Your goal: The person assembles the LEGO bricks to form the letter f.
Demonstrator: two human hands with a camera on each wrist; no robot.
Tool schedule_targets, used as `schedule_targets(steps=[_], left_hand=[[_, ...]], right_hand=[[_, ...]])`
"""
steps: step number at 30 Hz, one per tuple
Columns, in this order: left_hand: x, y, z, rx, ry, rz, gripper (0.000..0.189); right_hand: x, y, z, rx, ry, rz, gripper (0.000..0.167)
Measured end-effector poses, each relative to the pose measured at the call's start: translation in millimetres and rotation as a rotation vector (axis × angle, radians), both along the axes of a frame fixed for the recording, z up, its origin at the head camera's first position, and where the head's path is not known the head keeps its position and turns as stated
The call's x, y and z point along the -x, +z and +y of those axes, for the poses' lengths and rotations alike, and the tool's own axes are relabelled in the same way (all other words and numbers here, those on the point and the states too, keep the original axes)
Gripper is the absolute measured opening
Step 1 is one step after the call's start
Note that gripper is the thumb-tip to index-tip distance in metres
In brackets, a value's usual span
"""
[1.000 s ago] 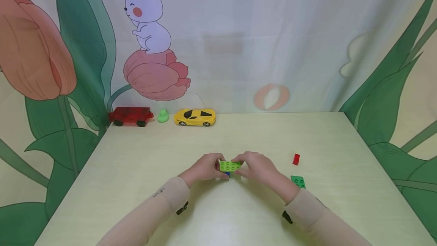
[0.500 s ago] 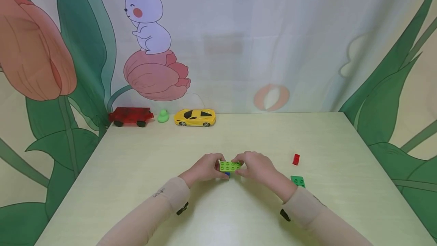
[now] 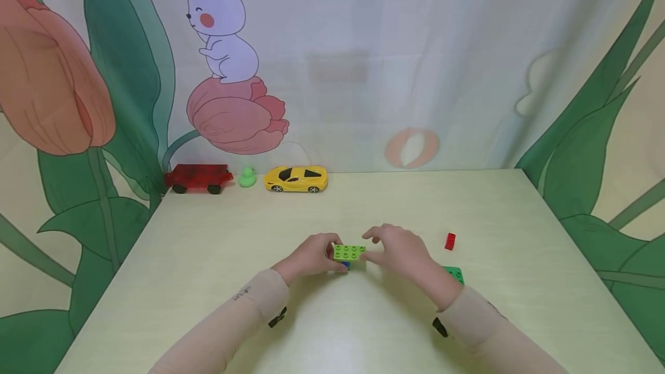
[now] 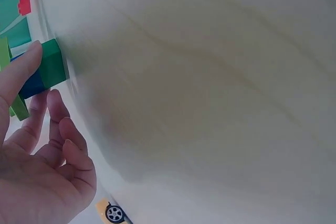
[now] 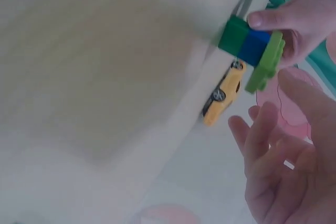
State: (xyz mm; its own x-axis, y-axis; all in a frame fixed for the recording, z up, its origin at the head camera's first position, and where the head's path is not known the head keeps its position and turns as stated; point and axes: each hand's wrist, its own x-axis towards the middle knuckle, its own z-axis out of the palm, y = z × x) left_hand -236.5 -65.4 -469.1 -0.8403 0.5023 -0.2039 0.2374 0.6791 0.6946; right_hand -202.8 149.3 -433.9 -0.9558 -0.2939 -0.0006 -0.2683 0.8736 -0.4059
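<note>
Near the middle of the table my left hand pinches a small stack of toy building bricks between thumb and fingers. The stack has a dark green brick at the bottom, a blue brick above it and a lime green eight-stud brick across the top, jutting out to the right. In the left wrist view, the thumb lies over the blue brick. My right hand is just right of the lime brick, fingers loosely bent and holding nothing. Its thumb tip is right at the brick's right end, with the index finger raised.
A small red brick lies to the right of my right hand. Closer in, a green brick is partly hidden by the right forearm. Along the back edge stand a red toy car, a green duck and a yellow toy car.
My right hand has loosened its hold on the lime green brick and drawn slightly back to the right, fingers spreading. The left hand and the stack stay in place.
</note>
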Motion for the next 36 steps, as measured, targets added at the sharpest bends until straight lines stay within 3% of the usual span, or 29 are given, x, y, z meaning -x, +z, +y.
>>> schedule_targets(steps=[6, 14, 24, 36], left_hand=[[0.1, -2.1, 0.2, -0.005, 0.025, -0.033, 0.04], [1.9, -1.4, -0.9, -0.025, 0.012, -0.058, 0.05], [3.1, -4.4, -0.9, -0.022, 0.008, -0.058, 0.047], [3.9, -7.8, -1.6, -0.017, 0.008, -0.061, 0.046]], right_hand=[[-2.6, 11.9, 22.7, -0.011, -0.047, 0.075, 0.036], [-2.4, 20.9, 70.0, 0.03, -0.12, 0.112, 0.035], [4.7, 19.9, 121.7, 0.04, -0.217, 0.022, 0.044], [9.7, 2.7, 142.4, -0.028, -0.242, -0.112, 0.058]])
